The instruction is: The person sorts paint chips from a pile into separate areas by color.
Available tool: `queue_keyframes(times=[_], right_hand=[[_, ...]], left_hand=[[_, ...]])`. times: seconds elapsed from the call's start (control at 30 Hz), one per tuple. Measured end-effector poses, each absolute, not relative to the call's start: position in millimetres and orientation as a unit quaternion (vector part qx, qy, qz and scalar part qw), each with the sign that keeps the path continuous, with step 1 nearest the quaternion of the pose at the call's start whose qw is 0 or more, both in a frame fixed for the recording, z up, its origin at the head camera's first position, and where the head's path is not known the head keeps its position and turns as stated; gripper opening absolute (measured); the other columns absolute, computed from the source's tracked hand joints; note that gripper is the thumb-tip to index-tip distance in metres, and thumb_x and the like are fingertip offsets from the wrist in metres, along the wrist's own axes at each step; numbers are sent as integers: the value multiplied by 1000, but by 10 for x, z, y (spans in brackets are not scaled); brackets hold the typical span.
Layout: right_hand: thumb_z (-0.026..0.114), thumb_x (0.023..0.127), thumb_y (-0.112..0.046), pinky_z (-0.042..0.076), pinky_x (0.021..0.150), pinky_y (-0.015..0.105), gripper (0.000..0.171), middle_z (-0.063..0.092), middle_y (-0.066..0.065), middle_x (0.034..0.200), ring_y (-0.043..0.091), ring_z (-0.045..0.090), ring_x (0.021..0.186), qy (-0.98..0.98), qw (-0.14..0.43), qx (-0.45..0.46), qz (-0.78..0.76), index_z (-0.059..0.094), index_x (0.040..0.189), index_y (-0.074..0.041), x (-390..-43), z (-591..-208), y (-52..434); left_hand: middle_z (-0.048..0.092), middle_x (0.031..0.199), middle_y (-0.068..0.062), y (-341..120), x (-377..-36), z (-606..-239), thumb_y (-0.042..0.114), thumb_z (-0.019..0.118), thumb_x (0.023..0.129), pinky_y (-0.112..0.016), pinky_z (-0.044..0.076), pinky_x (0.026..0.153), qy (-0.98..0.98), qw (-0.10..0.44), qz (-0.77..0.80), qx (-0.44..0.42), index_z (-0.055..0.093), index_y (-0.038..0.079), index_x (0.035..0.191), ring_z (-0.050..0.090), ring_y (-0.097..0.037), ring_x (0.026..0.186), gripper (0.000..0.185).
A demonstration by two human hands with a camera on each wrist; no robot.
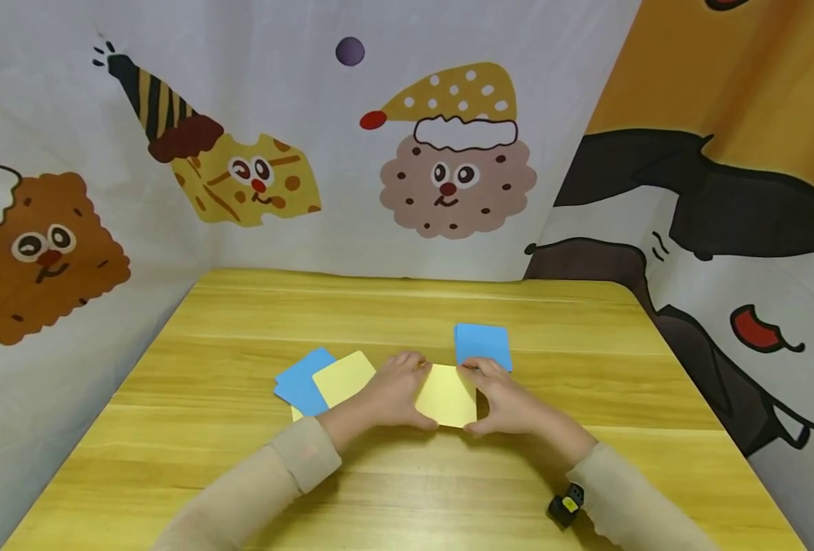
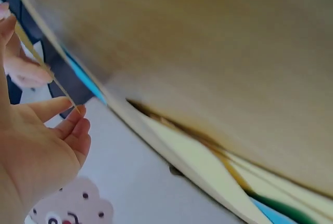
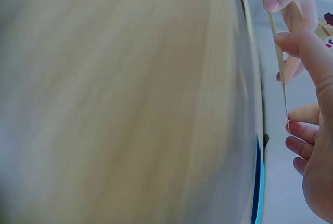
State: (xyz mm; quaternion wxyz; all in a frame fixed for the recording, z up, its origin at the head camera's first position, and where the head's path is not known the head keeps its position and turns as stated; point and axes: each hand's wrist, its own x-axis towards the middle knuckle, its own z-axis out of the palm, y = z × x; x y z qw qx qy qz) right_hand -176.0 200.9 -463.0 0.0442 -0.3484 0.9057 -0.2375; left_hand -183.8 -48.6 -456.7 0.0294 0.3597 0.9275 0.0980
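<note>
Gripping a yellow square card [image 1: 446, 396] by opposite sides, the left hand [image 1: 398, 389] and right hand [image 1: 508, 399] hold it above the wooden table [image 1: 407, 490], each half-curled, thumb and fingers at its corners. Light, even pressure would likely keep it from bowing.

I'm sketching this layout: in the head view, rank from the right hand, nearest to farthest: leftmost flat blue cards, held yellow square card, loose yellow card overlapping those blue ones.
1. Held yellow square card: touching the right hand, on its left.
2. Loose yellow card: farther left, past the left hand.
3. Leftmost flat blue cards: partly covered by it.
</note>
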Motion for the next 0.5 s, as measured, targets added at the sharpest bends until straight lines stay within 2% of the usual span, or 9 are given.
queue_keyframes(times=[0.3,0.5], right_hand=[[85,66,-39,37,100,50,98,37,16,140,31,33,129,913,50,-342,-217,41,142,5,-1728,-4647,2252],[86,65,-37,38,99,50,98,38,17,140,32,34,128,916,50,-344,-202,42,140,8,-1674,-4645,2401]], left_hand=[[41,141,-11,-202,-1854,-4655,75,64,70,-43,28,108,928,34,61,366,42,0,143,35,-26,130,107],[44,136,-6,-57,-1834,-4663,73,63,72,-37,27,108,924,30,35,379,45,1,141,37,-22,126,101]])
